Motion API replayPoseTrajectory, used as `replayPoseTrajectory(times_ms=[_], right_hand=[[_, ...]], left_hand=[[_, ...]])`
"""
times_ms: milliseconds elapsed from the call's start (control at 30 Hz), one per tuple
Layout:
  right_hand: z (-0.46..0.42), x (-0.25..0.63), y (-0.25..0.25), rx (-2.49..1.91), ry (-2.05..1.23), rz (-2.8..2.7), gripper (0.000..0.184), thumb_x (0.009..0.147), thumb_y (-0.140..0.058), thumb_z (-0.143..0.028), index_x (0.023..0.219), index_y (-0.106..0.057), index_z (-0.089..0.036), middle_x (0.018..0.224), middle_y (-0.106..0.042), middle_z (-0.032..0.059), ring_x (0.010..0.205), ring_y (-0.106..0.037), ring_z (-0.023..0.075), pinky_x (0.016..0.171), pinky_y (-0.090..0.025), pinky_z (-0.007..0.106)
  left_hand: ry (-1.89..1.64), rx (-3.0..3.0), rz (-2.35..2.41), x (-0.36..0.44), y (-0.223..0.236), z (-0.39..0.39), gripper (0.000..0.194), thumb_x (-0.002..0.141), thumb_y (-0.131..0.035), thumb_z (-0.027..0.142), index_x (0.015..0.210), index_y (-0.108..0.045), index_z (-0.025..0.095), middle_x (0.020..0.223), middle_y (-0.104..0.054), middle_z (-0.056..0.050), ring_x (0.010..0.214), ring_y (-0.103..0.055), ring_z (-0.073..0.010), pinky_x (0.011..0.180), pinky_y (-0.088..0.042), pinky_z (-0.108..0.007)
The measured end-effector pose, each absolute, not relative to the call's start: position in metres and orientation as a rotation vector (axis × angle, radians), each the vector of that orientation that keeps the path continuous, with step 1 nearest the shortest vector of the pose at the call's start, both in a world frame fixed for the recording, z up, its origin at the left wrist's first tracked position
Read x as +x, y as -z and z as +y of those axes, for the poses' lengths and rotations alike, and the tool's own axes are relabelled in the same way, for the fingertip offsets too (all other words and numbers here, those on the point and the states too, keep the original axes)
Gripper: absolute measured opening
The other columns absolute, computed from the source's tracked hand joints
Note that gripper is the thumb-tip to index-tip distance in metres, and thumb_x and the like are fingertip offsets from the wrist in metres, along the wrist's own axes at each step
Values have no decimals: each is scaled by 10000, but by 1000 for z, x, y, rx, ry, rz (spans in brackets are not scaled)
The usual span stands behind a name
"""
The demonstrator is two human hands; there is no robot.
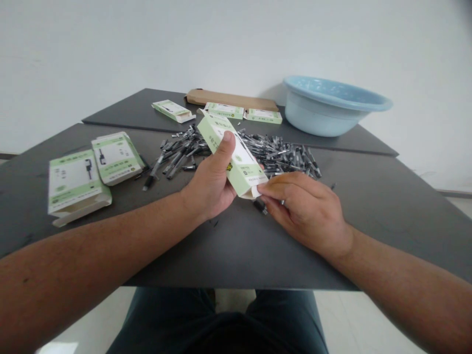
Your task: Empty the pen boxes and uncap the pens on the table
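The grip of the left hand (212, 184) holds a slim green-and-white cardboard box (241, 160), best lightly to spare its walls, while the right hand (313, 211) pinches its white end flap (255, 192), best eased along the crease, above the dark grey table (236, 255).

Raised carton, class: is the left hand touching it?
Touching: the head view shows the left hand holding the raised carton, its thumb lying across the printed face.
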State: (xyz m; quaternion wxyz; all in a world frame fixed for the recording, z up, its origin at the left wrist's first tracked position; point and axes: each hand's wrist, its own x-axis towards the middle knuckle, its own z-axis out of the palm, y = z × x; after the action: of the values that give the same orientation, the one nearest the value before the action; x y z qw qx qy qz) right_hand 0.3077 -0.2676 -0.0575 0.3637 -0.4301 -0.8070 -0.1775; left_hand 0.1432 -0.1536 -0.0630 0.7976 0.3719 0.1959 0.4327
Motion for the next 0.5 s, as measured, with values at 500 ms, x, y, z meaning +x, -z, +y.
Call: replayPoseTrajectory(times_ms=[500], right_hand=[[-269, 307, 58, -1071, 417, -2067, 186, 1006, -736, -128, 1172, -732, -214, 1075, -815, 93, 961, -793, 205, 858, -684, 351]], left_hand=[[-930, 817, 399, 143, 64, -156, 697, 839, -872, 686, 1315, -628, 238, 1052, -778, -118, 1240, -730, -433, 1034, -606, -551]])
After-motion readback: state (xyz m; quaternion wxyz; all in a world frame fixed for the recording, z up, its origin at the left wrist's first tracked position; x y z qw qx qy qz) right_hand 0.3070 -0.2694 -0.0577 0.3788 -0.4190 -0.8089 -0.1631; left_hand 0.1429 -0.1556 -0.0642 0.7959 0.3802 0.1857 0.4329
